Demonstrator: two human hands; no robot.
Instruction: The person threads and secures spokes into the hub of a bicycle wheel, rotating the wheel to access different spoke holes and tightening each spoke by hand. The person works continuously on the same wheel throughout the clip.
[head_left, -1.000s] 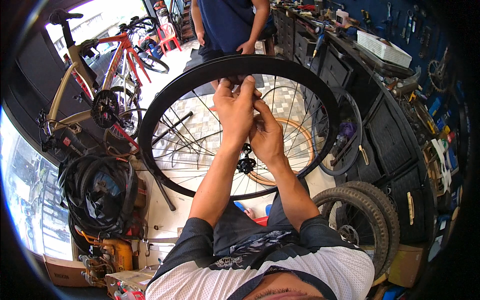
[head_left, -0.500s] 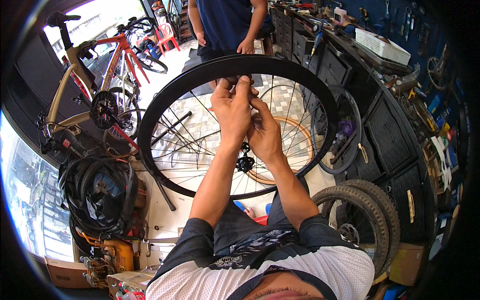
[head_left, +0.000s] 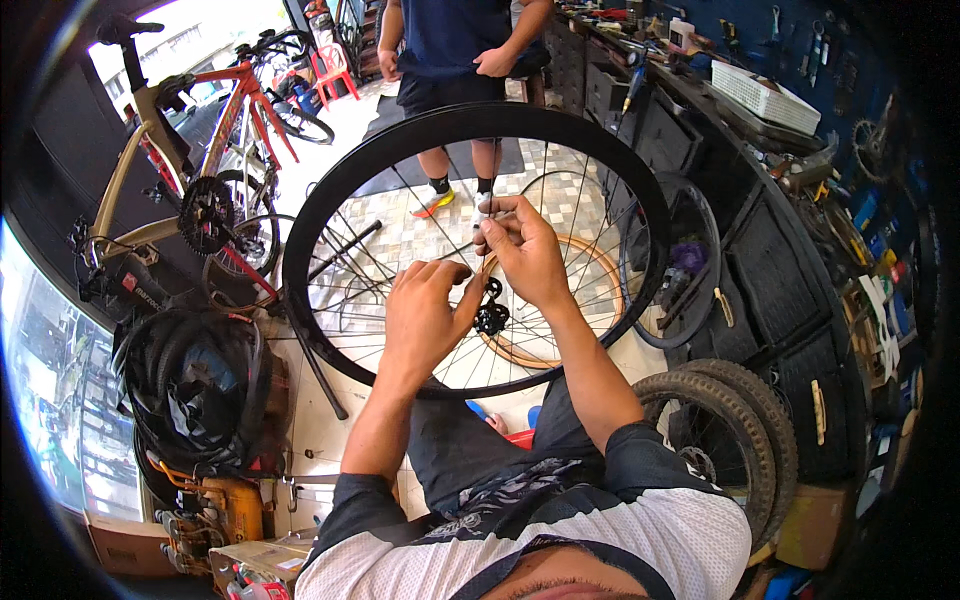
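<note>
In front of me stands a bicycle wheel with a deep black rim (head_left: 335, 185), thin dark spokes and a black hub (head_left: 490, 317). The fingers of my right hand (head_left: 528, 258) pinch a spoke (head_left: 491, 190) above the hub, between it and the far part of the rim. My left hand (head_left: 425, 308) is lower and to the left, just beside the hub. Its fingers are curled and its thumb points up toward the spokes; whatever is between them is too small to make out.
Beyond the wheel stands a person (head_left: 455, 45). Bicycle frames (head_left: 130, 195) and bundled tyres (head_left: 195, 380) are on the left. A tan tyre (head_left: 600, 262) lies beneath the wheel. Knobby tyres (head_left: 765, 430) and a black drawer cabinet (head_left: 775, 255) with a white basket (head_left: 765, 95) are on the right.
Both hands have come down from the far rim. My left hand has moved left and nearer to me, beside the hub; my right hand is now partway along a spoke.
</note>
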